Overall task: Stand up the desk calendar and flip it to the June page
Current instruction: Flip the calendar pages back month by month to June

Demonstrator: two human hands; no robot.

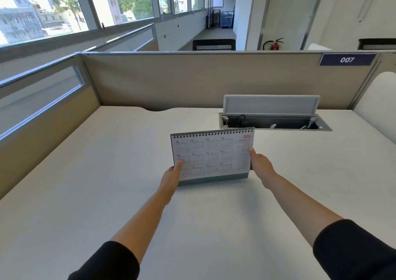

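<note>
A spiral-bound desk calendar (214, 155) stands upright on the white desk (107, 183), its grey-green base touching the surface. The page facing me is a 2026 year overview with all twelve months in a grid. My left hand (172, 178) grips the calendar's lower left edge, thumb pressed on the front of the page. My right hand (260, 165) holds the right edge, fingers behind it. Both forearms reach forward from black sleeves.
Behind the calendar an open cable hatch (272, 116) with a raised grey lid and loose cables is sunk into the desk. Beige partition walls (192, 80) close off the back and left sides. A label reading 007 (347, 60) sits at the partition's top right.
</note>
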